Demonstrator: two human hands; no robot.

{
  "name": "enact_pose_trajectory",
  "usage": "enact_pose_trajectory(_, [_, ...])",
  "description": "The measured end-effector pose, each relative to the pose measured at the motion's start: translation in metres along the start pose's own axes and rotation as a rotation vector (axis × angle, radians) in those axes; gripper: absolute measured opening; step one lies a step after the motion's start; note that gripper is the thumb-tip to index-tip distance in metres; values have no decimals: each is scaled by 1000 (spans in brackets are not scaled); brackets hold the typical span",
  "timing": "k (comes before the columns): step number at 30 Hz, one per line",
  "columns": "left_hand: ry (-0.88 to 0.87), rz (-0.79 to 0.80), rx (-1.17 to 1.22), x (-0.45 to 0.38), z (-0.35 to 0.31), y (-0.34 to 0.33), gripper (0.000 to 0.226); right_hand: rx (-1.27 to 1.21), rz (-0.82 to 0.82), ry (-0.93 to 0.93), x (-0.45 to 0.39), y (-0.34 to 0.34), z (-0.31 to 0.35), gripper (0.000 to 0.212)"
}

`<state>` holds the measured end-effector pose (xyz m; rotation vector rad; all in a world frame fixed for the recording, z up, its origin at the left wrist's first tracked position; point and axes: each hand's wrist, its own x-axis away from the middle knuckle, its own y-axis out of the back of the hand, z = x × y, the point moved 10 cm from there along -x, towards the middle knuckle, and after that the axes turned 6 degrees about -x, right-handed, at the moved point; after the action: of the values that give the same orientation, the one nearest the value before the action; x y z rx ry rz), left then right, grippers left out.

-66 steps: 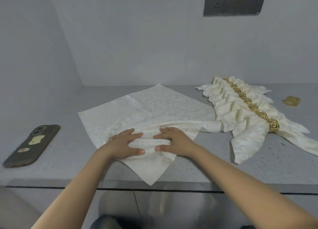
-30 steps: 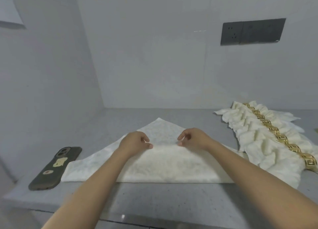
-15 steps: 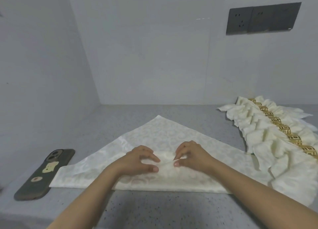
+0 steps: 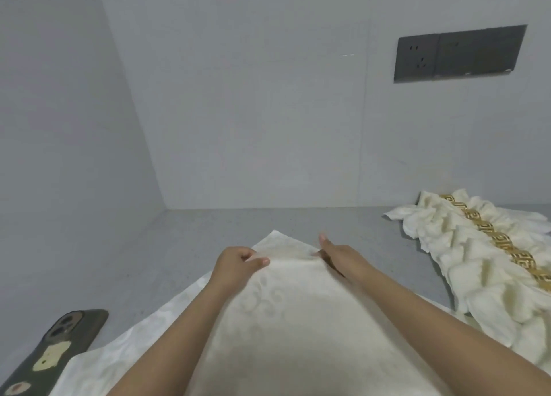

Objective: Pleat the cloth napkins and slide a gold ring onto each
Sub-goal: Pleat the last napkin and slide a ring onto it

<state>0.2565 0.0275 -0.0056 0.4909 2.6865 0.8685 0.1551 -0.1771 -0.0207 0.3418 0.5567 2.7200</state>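
Note:
A cream patterned napkin (image 4: 286, 321) lies on the grey counter in front of me, its far corner pointing at the back wall. My left hand (image 4: 237, 261) pinches a raised fold of the cloth between thumb and fingers. My right hand (image 4: 340, 254) grips the same fold a little to the right, thumb sticking up. The lifted cloth stretches between my forearms toward me. At the right lies a row of pleated napkins (image 4: 465, 255), each in a gold ring (image 4: 489, 231).
A dark phone (image 4: 56, 351) in a case lies face down at the left near the counter's front. A grey socket panel (image 4: 459, 53) is on the back wall. Walls close the counter at the left and back.
Both hands have moved from the napkin's middle toward its far corner and lifted a fold of cloth. The camera has come closer and lower.

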Motion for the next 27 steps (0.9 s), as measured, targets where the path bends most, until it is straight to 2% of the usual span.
enact_pose_trajectory(3, [22, -78, -96, -23, 11, -4, 50, 36, -49, 65, -18, -1, -4, 35])
enact_pose_trajectory(7, [92, -139, -177, -46, 26, -11, 52, 309, -257, 83, -43, 4, -9, 36])
enact_pose_trajectory(10, [109, -183, -310, -63, 30, -16, 52, 411, -371, 131, -58, 4, -1, 38])
enact_pose_trajectory(12, [117, -226, -355, -70, 35, -16, 48, 483, -360, 165, -68, -3, -1, 26])
enact_pose_trajectory(13, [106, -229, -386, -72, 36, -17, 33, 538, -362, 195, -71, -7, 1, 20])
enact_pose_trajectory(15, [58, -222, -496, -75, 38, -22, 17, 639, -378, 234, -78, -13, 2, 28])
enact_pose_trajectory(19, [48, -234, -416, -75, 44, -17, 17, 667, -404, 263, -81, -18, 4, 35])
enact_pose_trajectory(23, [93, -195, -453, -63, 52, -12, 20, 722, -362, 282, -71, -30, 4, 38])
enact_pose_trajectory(27, [136, -176, -489, -39, 62, 4, 23, 657, -306, 341, -51, -48, 9, 38])
